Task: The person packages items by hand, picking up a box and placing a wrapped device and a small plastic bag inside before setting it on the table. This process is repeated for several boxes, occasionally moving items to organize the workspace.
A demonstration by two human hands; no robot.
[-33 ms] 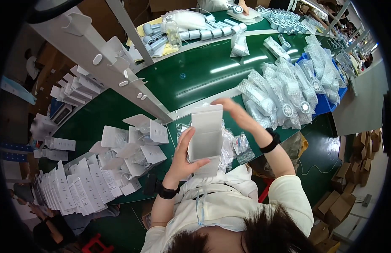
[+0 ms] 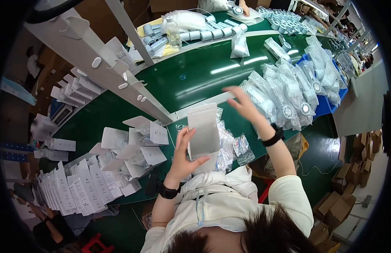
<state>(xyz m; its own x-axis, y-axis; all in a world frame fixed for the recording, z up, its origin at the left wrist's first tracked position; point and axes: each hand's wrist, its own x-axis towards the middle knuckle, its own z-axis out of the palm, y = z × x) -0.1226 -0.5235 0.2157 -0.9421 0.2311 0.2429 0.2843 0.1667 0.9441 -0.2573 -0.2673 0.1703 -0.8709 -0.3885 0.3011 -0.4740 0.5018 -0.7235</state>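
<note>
In front of my chest, a white carton (image 2: 204,130) stands upright with its upper end open and a flap raised at the far side. My left hand (image 2: 183,158) grips it from the left, thumb across the near side and fingers along its left edge. To the right of the carton, my right hand (image 2: 245,106) is in the air with its fingers apart and nothing in them. Closest to that hand lies a heap of bubble-wrapped items (image 2: 284,95), some showing a round white end. Small clear plastic packets (image 2: 227,147) lie behind and right of the carton, partly hidden by it.
Opened white boxes (image 2: 138,145) with clear-bagged contents and a row of upright boxes (image 2: 79,185) stand at left. A slanting metal post (image 2: 119,74) rises near them. A blue bin (image 2: 326,104) holds more wrapped items at right. Grey-blue cylinders (image 2: 199,34) and a clear bottle (image 2: 173,33) stand across the green belt.
My right hand has moved to the right, away from the carton's top edge. The carton in my left hand has shifted slightly left and tilted a little.
</note>
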